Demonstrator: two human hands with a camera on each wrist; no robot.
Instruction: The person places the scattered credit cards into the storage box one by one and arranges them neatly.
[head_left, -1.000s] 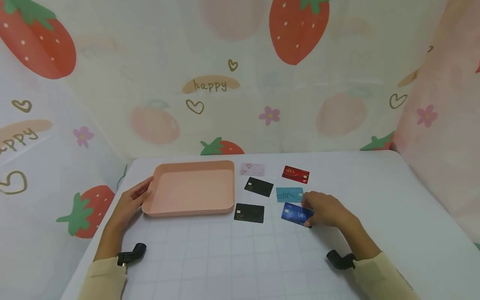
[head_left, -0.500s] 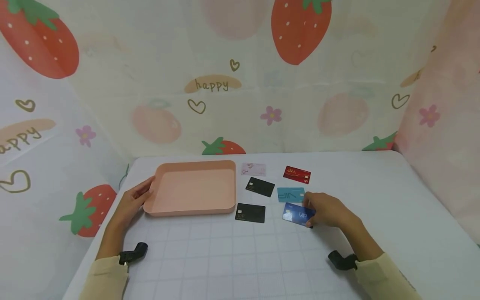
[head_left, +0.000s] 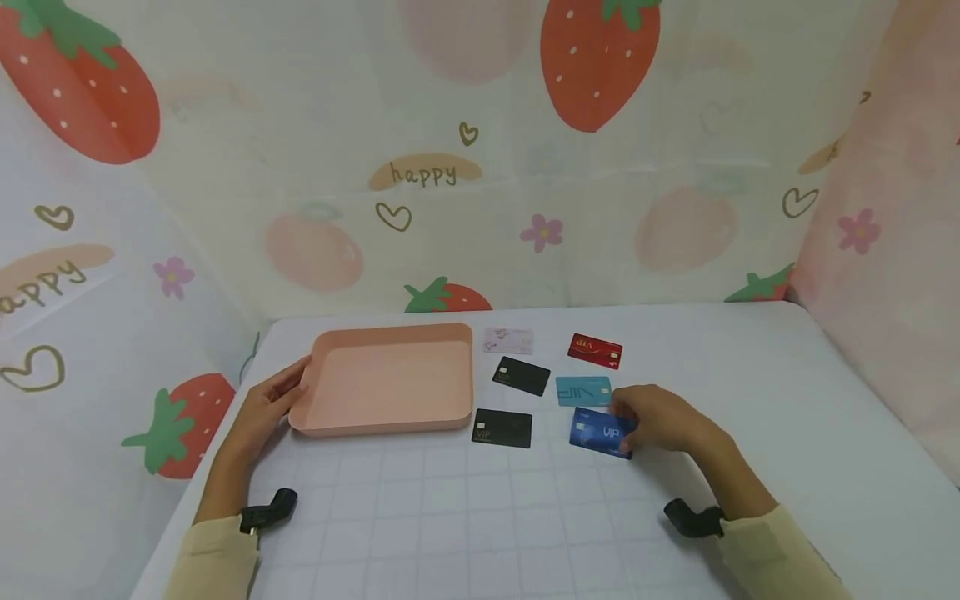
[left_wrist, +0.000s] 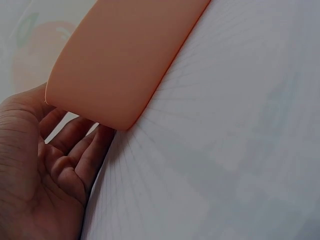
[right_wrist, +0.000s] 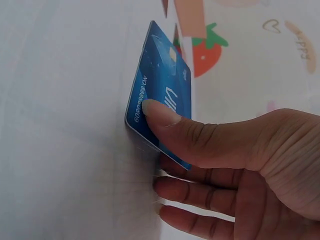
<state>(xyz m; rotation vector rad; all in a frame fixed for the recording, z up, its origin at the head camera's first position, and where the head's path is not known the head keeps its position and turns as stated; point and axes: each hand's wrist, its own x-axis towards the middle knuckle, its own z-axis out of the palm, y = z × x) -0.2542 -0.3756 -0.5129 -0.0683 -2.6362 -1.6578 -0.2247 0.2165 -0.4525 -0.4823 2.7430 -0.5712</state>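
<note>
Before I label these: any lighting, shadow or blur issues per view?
Head: fairly even light, soft shadow near the right hand, no strong glare. Left wrist: dim; faint streaks fan across the tabletop beside the tray, cause unclear; wall print hazy. Right wrist: blue card lettering mostly legible, soft shadow beside it.

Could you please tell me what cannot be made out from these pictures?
Head view: the right hand covers part of the blue card.
Right wrist view: the right thumb hides the end of the card's VIP lettering.
Left wrist view: the top edge cuts off most of the tray, which hides fingertips of the left hand.
Head view: fine print on the nearer black card is too small to read.
</note>
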